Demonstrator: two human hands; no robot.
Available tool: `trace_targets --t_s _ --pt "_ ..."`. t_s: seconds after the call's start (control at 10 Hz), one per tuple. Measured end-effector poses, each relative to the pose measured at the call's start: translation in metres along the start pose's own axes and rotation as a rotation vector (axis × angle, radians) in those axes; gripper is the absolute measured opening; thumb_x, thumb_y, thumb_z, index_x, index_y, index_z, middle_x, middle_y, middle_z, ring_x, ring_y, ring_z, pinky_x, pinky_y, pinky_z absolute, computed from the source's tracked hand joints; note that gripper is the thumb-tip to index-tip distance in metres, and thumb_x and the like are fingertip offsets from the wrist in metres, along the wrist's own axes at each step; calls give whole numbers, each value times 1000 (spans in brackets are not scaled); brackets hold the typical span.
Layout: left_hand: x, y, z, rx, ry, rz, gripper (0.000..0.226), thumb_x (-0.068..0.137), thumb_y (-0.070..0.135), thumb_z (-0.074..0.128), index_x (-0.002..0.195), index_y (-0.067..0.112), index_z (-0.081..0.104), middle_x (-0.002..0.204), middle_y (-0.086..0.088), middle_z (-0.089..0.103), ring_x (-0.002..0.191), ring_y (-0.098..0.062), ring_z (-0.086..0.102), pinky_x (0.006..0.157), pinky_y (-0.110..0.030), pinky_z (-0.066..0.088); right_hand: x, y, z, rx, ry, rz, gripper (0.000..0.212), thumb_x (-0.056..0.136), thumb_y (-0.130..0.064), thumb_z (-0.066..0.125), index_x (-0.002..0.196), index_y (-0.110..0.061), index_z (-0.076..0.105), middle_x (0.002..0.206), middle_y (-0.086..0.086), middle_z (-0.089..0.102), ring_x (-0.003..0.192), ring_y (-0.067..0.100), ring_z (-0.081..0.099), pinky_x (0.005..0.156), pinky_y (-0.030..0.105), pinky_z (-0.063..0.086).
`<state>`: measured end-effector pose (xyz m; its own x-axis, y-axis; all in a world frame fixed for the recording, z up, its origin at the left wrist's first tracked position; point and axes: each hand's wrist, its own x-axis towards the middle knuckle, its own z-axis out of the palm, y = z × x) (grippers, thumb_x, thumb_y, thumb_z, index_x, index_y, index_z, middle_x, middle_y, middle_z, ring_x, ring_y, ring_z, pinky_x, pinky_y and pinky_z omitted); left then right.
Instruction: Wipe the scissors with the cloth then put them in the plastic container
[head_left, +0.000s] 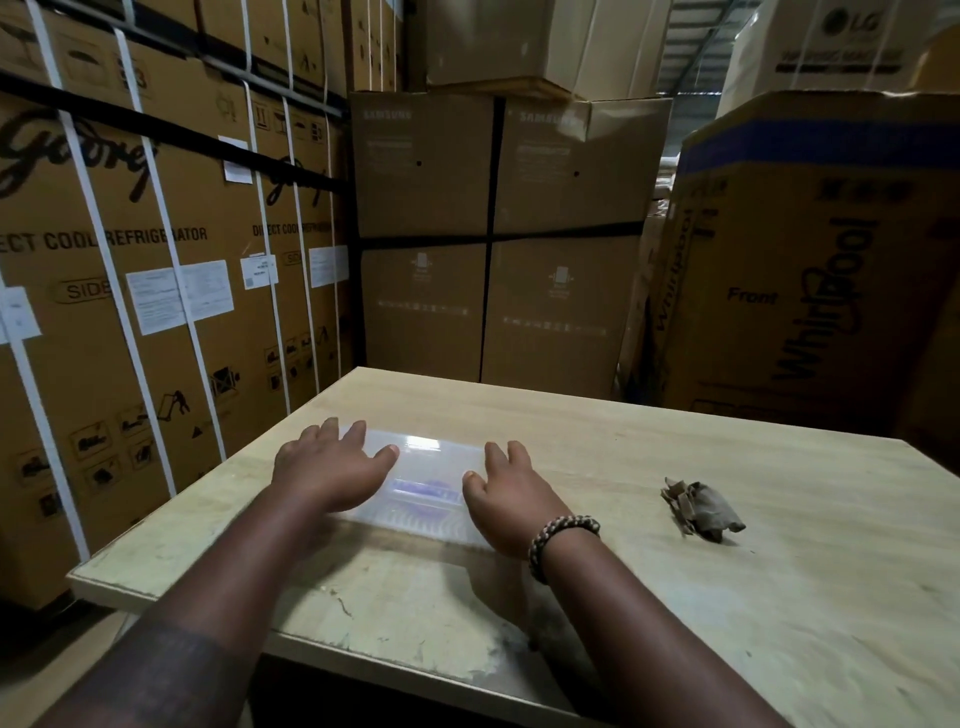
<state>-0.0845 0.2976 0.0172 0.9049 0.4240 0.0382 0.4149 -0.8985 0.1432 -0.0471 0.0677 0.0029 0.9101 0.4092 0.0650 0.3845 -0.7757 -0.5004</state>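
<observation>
The plastic container (431, 457) looks small in this room, walled in by stacked refrigerator cartons (156, 234) on every side. It lies flat on the pale wooden table (675, 597), nearer the left edge than the right and set back from the near edge, with its translucent lid on. The left hand (332, 467) rests on the lid's left end and the right hand (511, 499), a braided bracelet (563, 540) on its wrist, rests on the right end. The fingers of both are straight and slightly spread, lying flat and gripping nothing. The crumpled brown cloth (701, 506) lies alone toward the far right of the table, well apart from the container. Through the lid shows a blurred purple shape (426, 489), which I take to be the scissors, though it is too hazy to be sure. If so, wiping and stowing are done and the lid is being seated. The next move calls for even downward pressure at both ends, then lifting the hands away.
</observation>
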Motion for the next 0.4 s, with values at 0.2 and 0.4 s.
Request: trace_targets --t_s 0.2,0.4 --pt "-4 3 9 -1 80 -25 83 94 80 15 164 37 18 174 -1 11 161 -27 9 126 -54 7 -6 3 3 122 91 6 68 97 -52 37 157 -23 27 170 0 7 155 24 17 122 48 29" --pt "-3 25 -14 39 71 -61 80 99 69 35 165 32 10 173 0 -19 158 -37 -17 121 -68 -11 -11 5 -6 192 15 -6 82 88 -66 46 159 -38 16 171 -8 -13 158 27 2 124 57 14"
